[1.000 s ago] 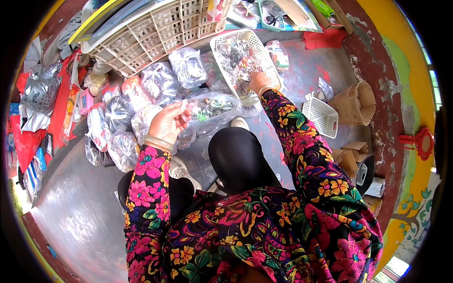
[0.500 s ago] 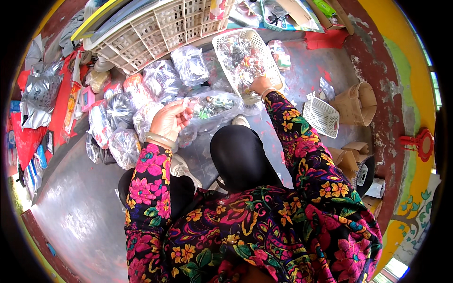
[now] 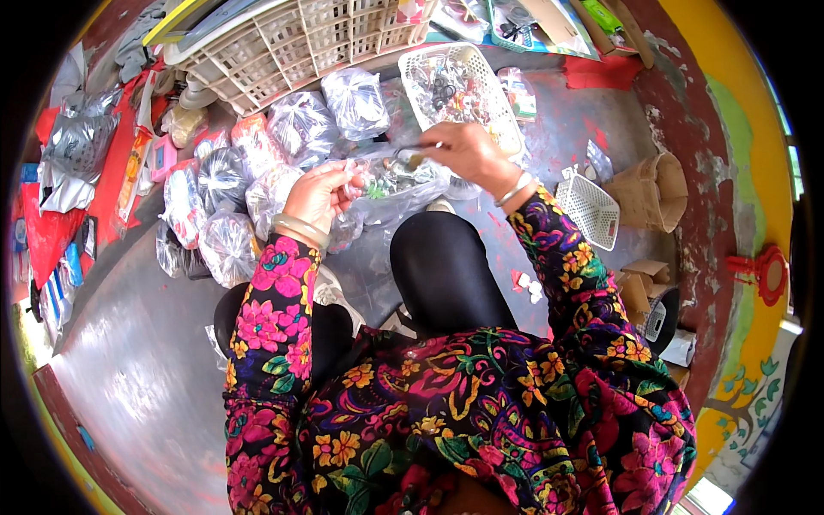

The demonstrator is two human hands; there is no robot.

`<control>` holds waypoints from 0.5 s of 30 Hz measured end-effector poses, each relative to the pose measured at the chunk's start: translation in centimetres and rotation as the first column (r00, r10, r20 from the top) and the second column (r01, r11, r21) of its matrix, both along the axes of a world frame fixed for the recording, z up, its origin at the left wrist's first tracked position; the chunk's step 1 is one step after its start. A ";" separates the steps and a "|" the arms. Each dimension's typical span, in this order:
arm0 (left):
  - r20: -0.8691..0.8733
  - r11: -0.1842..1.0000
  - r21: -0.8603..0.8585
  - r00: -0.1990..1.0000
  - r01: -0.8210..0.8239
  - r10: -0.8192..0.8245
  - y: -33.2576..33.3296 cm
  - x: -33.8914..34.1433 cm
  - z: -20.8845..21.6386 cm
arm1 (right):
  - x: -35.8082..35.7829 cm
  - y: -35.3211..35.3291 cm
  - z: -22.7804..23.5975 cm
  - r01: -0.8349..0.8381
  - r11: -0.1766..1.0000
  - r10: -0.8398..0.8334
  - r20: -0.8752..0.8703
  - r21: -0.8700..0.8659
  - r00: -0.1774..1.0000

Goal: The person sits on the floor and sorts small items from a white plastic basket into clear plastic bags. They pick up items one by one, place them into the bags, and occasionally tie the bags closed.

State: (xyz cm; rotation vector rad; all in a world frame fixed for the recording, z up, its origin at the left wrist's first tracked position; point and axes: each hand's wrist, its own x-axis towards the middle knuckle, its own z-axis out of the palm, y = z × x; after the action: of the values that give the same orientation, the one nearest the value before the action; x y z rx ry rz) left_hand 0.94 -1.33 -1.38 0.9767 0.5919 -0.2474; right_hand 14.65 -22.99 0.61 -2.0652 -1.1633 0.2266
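Observation:
My left hand (image 3: 319,196) has its fingers pinched on the rim of a clear plastic bag (image 3: 386,206), which lies on the floor before my knees. Inside the bag are small mixed pieces, some green and some dark. Over the bag's right part, my right hand (image 3: 474,156) is closed on a small dark looped item (image 3: 408,153); its exact kind is too small to tell. Just beyond that hand stands a white plastic basket (image 3: 506,120) holding many small loose items in mixed colours.
Several filled plastic bags (image 3: 225,180) lie at the left. A large cream crate (image 3: 283,60) stands behind them. On the right are a small white basket (image 3: 586,213) and an open brown paper sack (image 3: 657,193). Small white pieces (image 3: 534,292) lie beside my right forearm.
My right hand has come out of the white basket, back toward the plastic bag, with the small dark looped item in its fingers. The left hand stays at the bag's rim.

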 end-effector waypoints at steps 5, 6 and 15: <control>0.017 0.999 -0.026 0.999 -0.048 0.049 -0.2 -0.1 0.3 | -1.5 5.7 -2.3 -0.195 0.866 0.325 0.223 -0.460 0.919; 0.016 0.998 -0.036 0.999 -0.043 0.044 0.0 0.0 0.0 | -1.8 7.0 -2.4 -0.208 0.802 0.377 0.205 -0.560 0.903; 0.016 0.998 -0.055 1.000 0.009 -0.008 0.5 -0.3 -0.4 | -2.4 11.4 -7.9 -0.359 0.643 0.466 -0.027 -0.676 0.884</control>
State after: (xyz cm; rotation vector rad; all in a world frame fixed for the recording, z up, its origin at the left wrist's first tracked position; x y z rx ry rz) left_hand 0.64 -0.79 -1.82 0.9275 0.5633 -0.2622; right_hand 12.21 -11.62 -7.27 -2.4032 -1.8602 0.8367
